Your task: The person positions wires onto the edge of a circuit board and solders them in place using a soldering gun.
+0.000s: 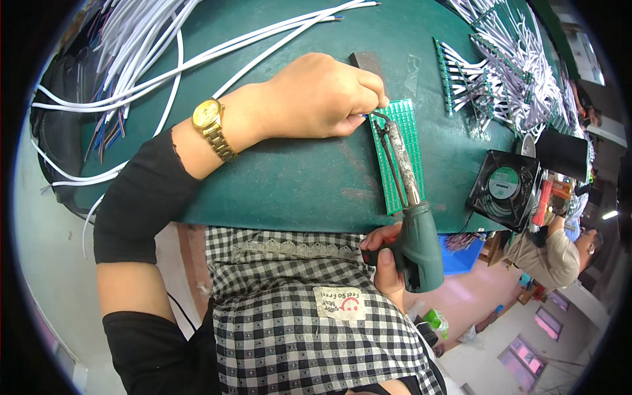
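Note:
My left hand is closed in a pinch over the top left edge of a green circuit board panel. A bit of thin blue wire shows under its fingertips; the rest is hidden by the hand. My right hand grips the handle of a dark green soldering gun. Its long metal barrel lies over the panel, and the bent tip is close to my left fingertips. Whether the tip touches the wire or the board, I cannot tell.
Several white cables stretch across the green table from the bundle at left. Boards with white wires are heaped at far right. A black fan stands by the right edge; a dark block lies beyond the panel. Another person sits at right.

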`<action>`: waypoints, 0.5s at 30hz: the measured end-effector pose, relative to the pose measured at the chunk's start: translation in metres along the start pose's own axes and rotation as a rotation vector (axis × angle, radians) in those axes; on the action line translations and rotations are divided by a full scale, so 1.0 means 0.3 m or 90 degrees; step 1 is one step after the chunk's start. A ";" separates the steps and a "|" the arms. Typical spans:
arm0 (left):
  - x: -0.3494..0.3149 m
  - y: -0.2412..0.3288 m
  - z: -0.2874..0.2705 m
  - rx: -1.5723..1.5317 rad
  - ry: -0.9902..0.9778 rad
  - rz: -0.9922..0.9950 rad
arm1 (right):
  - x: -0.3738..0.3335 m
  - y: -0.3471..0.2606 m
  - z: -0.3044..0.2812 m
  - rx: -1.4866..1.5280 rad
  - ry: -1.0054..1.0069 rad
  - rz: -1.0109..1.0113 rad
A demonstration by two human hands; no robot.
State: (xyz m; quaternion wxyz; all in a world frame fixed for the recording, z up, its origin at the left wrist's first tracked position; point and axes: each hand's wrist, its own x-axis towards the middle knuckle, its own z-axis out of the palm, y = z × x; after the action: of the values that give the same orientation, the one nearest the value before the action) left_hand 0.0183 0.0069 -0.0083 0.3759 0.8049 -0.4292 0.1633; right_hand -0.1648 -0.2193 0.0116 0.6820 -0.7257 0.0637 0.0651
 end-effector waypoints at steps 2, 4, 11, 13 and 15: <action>0.002 0.000 0.000 -0.004 -0.002 -0.002 | 0.001 0.003 -0.012 -0.024 -0.022 0.001; 0.000 -0.001 0.003 -0.006 -0.004 -0.006 | -0.001 -0.005 0.003 -0.011 -0.010 0.001; -0.004 -0.009 0.021 -0.017 0.015 0.008 | -0.003 -0.008 0.001 0.070 -0.017 -0.005; -0.004 -0.009 0.018 -0.022 0.013 0.003 | -0.010 -0.006 -0.003 0.059 -0.013 0.002; -0.006 -0.012 0.016 -0.022 0.006 0.004 | -0.011 0.005 -0.002 0.048 -0.007 0.008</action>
State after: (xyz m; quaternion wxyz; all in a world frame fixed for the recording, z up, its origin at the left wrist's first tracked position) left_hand 0.0198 0.0054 -0.0141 0.3913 0.7959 -0.4329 0.1611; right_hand -0.1682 -0.2199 0.0107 0.7087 -0.6988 0.0668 0.0707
